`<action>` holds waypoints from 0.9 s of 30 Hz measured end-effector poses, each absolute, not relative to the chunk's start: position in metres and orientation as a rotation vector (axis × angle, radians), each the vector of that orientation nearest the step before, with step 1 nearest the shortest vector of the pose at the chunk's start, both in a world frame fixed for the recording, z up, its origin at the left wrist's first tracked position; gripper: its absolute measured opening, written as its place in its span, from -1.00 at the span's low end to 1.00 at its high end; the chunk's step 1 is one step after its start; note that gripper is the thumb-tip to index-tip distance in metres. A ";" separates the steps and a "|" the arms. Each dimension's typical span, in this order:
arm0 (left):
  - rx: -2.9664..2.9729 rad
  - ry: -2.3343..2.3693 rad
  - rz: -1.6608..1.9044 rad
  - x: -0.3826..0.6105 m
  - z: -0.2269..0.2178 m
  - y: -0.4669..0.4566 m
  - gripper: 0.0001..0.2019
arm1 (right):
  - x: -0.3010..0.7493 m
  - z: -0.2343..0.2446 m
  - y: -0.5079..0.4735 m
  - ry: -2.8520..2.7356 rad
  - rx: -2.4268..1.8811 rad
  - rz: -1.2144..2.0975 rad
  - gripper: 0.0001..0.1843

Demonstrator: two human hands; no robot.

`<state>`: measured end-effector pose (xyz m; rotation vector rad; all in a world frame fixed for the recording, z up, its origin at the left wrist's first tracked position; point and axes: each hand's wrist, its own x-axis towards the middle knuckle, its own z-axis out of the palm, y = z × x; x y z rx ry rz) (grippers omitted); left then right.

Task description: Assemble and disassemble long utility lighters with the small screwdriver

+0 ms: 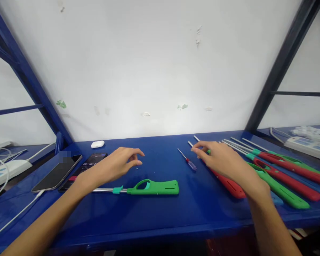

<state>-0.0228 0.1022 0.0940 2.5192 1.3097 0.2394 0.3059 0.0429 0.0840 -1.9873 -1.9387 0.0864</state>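
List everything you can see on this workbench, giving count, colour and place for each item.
green lighter: one, green, bench centre
screwdriver: one, red-purple handle, right of centre
lighter row: several, red and green, bench right
phones: two, dark, bench left
earbud case: one, white, by the wall
cable: one, white, from left phone
power strips: two, white, far left and right
bench: one, blue, underneath all
left hand: one, open, above green lighter's tube
right hand: one, over lighter row, grip hidden

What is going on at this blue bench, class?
A person works at a blue bench. The left hand hovers, open, just above a green long-nosed lighter lying flat. The right hand reaches, empty, over a red lighter, beside a small screwdriver. More red and green lighters lie in a row at the right.
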 end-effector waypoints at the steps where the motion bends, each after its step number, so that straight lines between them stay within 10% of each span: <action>1: 2.525 1.284 0.236 -0.024 0.095 0.111 -0.67 | 0.307 0.080 0.047 -1.939 -2.032 0.109 -0.60; 14: 2.451 1.045 0.039 -0.043 0.061 0.156 -0.70 | 0.274 0.043 0.056 -1.973 -2.383 0.217 -0.61; 27: 2.309 0.982 0.409 -0.027 0.059 0.138 -0.77 | 0.277 0.074 0.055 -1.720 -1.715 0.253 -0.69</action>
